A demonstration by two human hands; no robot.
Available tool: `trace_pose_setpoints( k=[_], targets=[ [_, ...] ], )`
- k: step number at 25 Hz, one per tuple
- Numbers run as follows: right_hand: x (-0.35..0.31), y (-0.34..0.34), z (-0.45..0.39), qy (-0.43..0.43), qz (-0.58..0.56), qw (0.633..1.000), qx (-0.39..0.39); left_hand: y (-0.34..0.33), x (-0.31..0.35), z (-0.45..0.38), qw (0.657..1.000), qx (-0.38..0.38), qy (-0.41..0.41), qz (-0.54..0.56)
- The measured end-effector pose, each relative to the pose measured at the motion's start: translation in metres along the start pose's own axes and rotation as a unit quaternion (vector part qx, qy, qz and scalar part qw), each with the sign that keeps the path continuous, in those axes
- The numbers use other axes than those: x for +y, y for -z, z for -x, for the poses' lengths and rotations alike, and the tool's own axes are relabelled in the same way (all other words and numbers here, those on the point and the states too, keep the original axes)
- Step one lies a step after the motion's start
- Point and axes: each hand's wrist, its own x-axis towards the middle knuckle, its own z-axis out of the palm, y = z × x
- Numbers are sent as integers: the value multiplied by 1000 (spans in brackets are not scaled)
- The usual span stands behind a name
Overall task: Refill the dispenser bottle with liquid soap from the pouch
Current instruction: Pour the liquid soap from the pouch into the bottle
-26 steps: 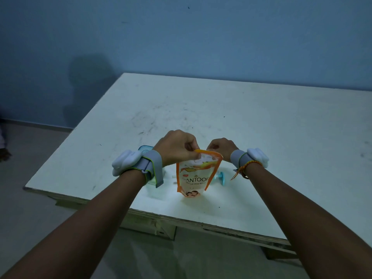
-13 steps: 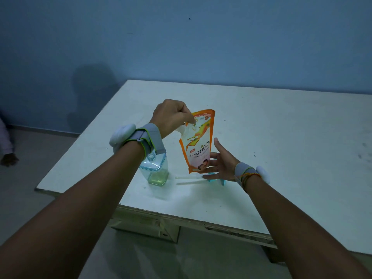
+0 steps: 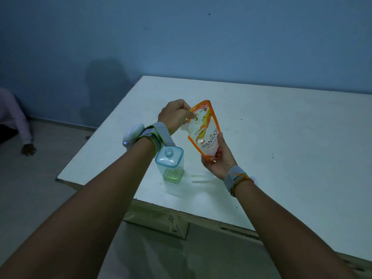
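Observation:
An orange and white soap pouch (image 3: 204, 129) is held above the white table (image 3: 281, 141), tilted with its spout corner down to the left. My left hand (image 3: 174, 115) pinches the pouch's upper left corner near the spout. My right hand (image 3: 218, 160) cups the pouch's bottom end from below. The clear square dispenser bottle (image 3: 170, 165) stands uncapped just left of and below the pouch, with a little pale yellow liquid at its bottom. The spout is above and to the right of the bottle's open neck, apart from it.
A thin clear tube (image 3: 201, 178) of the pump lies on the table behind my right wrist. The table's near edge (image 3: 181, 212) runs below the bottle. A person's sleeve and hand (image 3: 24, 137) rest on the floor at the far left.
The pouch has been lifted off the table and tilted toward the bottle. My right hand moved from the pouch's top to under its bottom. The view shifted, which uncovered the bottle.

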Motion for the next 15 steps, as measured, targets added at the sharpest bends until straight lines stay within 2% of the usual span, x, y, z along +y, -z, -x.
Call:
trace_pose_setpoints(
  k=[8,15],
  targets=[
    [5,5,-26,92,-114,989,14,23,-41,-24,996,-45,51,64],
    [5,15,-41,88,-12,993,78,35,-69,-31,994,-96,39,38]
  ],
)
